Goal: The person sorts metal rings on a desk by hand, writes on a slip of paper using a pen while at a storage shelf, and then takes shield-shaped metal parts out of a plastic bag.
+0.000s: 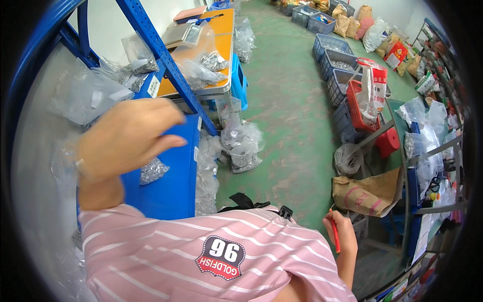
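My left hand (132, 135) is raised in front of a blue shelf (173, 189). Its thumb stands apart from its bent fingers with nothing seen between them, and the fingertips are slightly blurred. A clear bag of small metal parts (153, 171) lies on the shelf below that hand. Low at my right side, my right hand (344, 232) is closed around a slim red pen (335, 235), which points downward. Just beyond this hand lies a crumpled brown paper sack (367, 195) with pink print.
Left stands a blue metal rack post (166, 60) beside an orange-topped table (221, 43) carrying bags of parts. More filled bags (241, 143) sit on the green floor. Crates (332, 46) line the right, with a red basket (358, 108) and red stool (386, 143) nearer.
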Available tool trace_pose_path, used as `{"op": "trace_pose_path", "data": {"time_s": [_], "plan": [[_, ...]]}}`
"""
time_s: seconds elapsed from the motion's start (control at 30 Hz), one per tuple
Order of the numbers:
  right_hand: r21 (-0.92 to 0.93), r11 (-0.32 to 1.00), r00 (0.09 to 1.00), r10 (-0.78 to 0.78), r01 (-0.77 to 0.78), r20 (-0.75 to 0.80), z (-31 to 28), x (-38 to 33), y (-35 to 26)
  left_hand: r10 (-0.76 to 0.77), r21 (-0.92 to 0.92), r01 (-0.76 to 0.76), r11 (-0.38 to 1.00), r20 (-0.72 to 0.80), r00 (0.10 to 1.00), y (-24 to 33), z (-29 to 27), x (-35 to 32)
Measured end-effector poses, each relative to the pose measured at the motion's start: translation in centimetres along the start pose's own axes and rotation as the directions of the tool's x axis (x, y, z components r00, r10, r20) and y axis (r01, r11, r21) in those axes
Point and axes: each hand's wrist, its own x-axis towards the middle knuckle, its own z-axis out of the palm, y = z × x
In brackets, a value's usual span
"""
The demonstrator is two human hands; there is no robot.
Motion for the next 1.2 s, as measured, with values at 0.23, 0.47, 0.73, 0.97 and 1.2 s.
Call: {"op": "trace_pose_path", "data": {"time_s": [0.23,0.47,0.73,0.97,1.2], "plan": [[0.0,0.978,0.977,0.211,-0.211,-0.042,-4.9,-9.3,5.3,-0.068,-0.223,0.144,0.964,0.317,0.946,9.3,20.3,10.0],[0.01,0.864,0.861,0.502,-0.503,-0.082,-10.1,-17.5,8.7,0.545,-0.588,-0.299,0.751,0.297,0.784,28.4,30.4,16.9],[0.261,0.784,0.754,0.617,-0.563,-0.226,-10.9,-20.9,12.2,0.764,-0.678,-0.5,0.539,0.143,0.629,37.7,32.0,22.9],[0.207,0.834,0.669,0.538,-0.512,-0.513,-11.6,-20.7,15.7,0.881,-0.783,-0.491,0.383,0.148,0.45,42.8,31.9,31.0],[0.225,0.852,0.342,0.413,-0.473,-0.844,-10.3,-23.2,20.6,0.943,-0.767,-0.564,0.306,0.163,0.29,51.6,31.6,37.8]]}}
